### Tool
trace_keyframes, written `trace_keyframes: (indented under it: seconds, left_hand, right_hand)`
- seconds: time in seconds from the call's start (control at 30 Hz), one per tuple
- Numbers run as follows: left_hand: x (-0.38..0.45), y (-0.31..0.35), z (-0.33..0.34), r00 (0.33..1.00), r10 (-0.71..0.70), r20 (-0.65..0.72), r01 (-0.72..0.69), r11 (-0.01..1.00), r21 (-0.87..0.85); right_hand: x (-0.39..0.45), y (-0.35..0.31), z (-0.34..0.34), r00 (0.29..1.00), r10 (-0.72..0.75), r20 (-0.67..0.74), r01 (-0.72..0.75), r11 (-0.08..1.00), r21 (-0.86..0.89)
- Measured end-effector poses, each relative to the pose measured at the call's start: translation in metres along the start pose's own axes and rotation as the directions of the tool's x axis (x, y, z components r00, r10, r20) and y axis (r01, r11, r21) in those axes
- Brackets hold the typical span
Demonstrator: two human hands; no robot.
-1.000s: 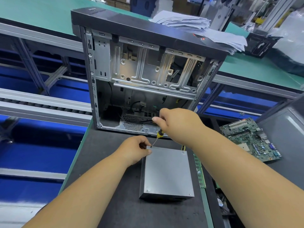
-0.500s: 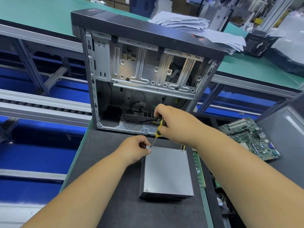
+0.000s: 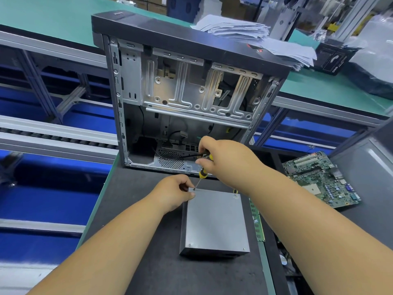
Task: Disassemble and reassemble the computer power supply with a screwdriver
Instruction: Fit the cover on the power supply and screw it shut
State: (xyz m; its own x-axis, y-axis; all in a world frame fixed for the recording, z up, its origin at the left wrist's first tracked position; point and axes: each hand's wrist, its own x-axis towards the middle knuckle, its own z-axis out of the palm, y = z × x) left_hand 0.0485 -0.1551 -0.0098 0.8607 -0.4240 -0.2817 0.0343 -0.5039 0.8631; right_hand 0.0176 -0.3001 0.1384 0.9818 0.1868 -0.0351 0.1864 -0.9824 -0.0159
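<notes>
A grey metal power supply (image 3: 214, 220) lies flat on the dark mat in front of me. My right hand (image 3: 225, 158) grips a yellow-and-black screwdriver (image 3: 202, 174), whose tip sits on the box's far left corner. My left hand (image 3: 176, 192) has its fingers curled at that same corner, thumb against the box's edge beside the screwdriver tip. Whether it pinches a screw is hidden.
An open computer case (image 3: 187, 92) stands upright just behind the power supply. A green motherboard (image 3: 321, 179) lies to the right, and a RAM stick (image 3: 257, 222) lies along the mat's right edge. Stacked papers (image 3: 255, 37) rest on the green bench behind.
My right hand has shifted slightly left and turned on the screwdriver handle while the tip stays at the same corner. My left hand and the power supply have stayed in place.
</notes>
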Motion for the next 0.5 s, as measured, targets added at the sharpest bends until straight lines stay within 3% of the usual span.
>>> trace_keyframes:
  seconds: [0.1, 0.2, 0.27, 0.43, 0.5]
  left_hand:
    - [0.0, 0.0001, 0.0, 1.0, 0.002, 0.005, -0.002, 1.0, -0.003]
    - [-0.0006, -0.0002, 0.0003, 1.0, 0.007, 0.003, -0.007, 1.0, 0.005]
    - [-0.0007, 0.0, 0.0001, 1.0, 0.004, 0.004, -0.004, 1.0, 0.008]
    - [-0.001, 0.001, -0.0001, 1.0, 0.001, 0.009, -0.001, 1.0, 0.005]
    - [-0.0013, 0.0001, 0.0001, 1.0, -0.002, 0.007, 0.002, 1.0, 0.001]
  right_hand:
    - [-0.0011, 0.0, 0.0092, 0.998, 0.062, -0.029, -0.066, 0.99, -0.122]
    - [-0.0039, -0.0003, 0.0062, 0.999, 0.028, -0.017, -0.027, 0.997, 0.07]
    - [-0.0037, -0.0003, 0.002, 1.0, 0.0, 0.002, 0.0, 0.994, 0.106]
    - [-0.0002, -0.0011, 0.0061, 0.994, 0.113, -0.004, -0.112, 0.983, -0.143]
    - [-0.0014, -0.0005, 0.0079, 0.992, 0.125, -0.008, -0.125, 0.985, -0.116]
